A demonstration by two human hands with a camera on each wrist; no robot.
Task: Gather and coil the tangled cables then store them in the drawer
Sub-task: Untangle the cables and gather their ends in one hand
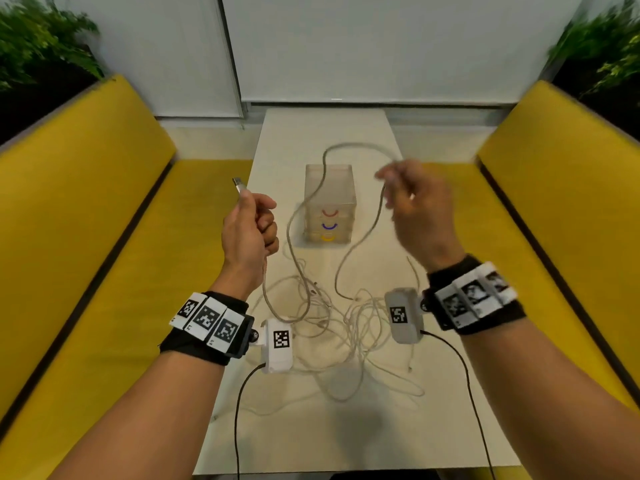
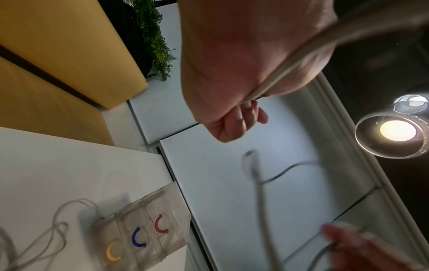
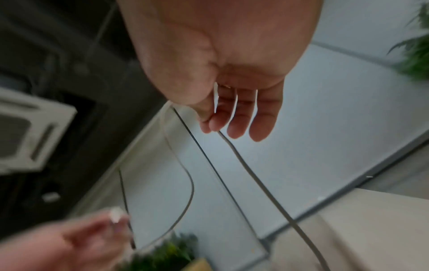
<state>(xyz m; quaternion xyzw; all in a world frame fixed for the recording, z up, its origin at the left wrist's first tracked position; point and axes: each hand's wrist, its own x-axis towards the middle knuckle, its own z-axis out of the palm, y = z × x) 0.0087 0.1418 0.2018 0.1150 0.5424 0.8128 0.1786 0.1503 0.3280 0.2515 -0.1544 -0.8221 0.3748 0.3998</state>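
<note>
My left hand point(image 1: 251, 220) is raised above the table and grips a grey cable point(image 1: 323, 161) just behind its USB plug point(image 1: 239, 184); the cable also runs across its palm point(image 2: 285, 66). From there the cable arcs high over the clear drawer box point(image 1: 329, 202) to my right hand point(image 1: 412, 202), which pinches it between thumb and forefinger point(image 3: 209, 126), the other fingers straight. Its free length hangs down to a tangle of thin white cables point(image 1: 332, 327) on the white table point(image 1: 311, 427). The box has red, blue and yellow handles point(image 2: 139, 238), all drawers closed.
Yellow benches point(image 1: 86, 237) flank the narrow table on both sides. White wall panels close off the far end, with green plants point(image 1: 41, 39) at the upper corners. Black camera leads point(image 1: 242, 410) trail from both wrists toward the near table edge.
</note>
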